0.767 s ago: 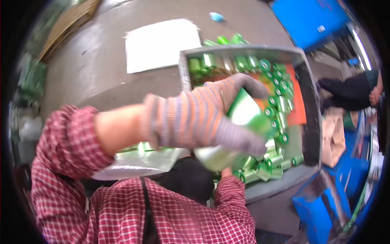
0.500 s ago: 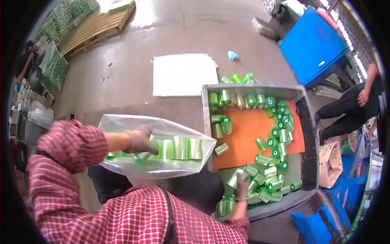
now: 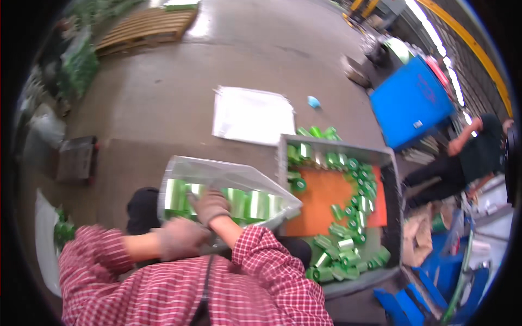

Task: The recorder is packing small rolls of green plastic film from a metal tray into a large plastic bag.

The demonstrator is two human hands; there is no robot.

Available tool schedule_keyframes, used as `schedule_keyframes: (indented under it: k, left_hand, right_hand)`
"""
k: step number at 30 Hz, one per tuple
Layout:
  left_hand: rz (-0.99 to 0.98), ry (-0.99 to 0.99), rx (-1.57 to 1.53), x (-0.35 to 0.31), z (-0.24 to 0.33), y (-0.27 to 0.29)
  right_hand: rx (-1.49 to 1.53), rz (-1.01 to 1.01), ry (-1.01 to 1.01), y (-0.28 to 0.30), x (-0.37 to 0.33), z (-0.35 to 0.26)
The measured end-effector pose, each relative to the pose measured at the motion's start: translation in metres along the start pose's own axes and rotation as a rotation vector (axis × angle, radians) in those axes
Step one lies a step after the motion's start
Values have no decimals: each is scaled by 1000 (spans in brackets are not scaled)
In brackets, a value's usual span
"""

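Head view: green rolls [image 3: 235, 204] lie in the clear bag [image 3: 217, 171] beside my right fingers [image 3: 201, 204], long axes pointing away from me; whether these or my blurred left fingers [image 3: 199, 235] spread or grip, I can't tell.

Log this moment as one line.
left hand: blurred, near clear bag | right hand: at green rolls in bag | rest: grey bin holding more rolls

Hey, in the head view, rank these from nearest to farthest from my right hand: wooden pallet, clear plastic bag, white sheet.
From your right hand:
1. Clear plastic bag, directly at the hand.
2. White sheet, lying ahead, slightly right.
3. Wooden pallet, far ahead to the left.
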State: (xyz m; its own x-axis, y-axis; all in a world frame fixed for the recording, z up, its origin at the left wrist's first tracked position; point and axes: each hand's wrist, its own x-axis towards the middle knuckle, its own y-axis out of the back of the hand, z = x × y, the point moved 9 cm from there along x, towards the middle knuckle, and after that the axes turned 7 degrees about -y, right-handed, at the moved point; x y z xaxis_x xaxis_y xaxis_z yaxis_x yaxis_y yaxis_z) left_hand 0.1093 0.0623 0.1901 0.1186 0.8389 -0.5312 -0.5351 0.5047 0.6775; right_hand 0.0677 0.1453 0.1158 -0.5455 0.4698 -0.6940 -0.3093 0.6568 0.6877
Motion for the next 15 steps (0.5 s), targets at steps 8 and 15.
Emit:
schedule_keyframes:
  k: [8,15]
  left_hand:
    - [1411,521,-68,-175,-219,-26]
    - [1451,587,-256,-163,-240,-4]
  right_hand:
    - [230,1060,179,195,17,255]
    - [-106,172,-594,-76,192,431]
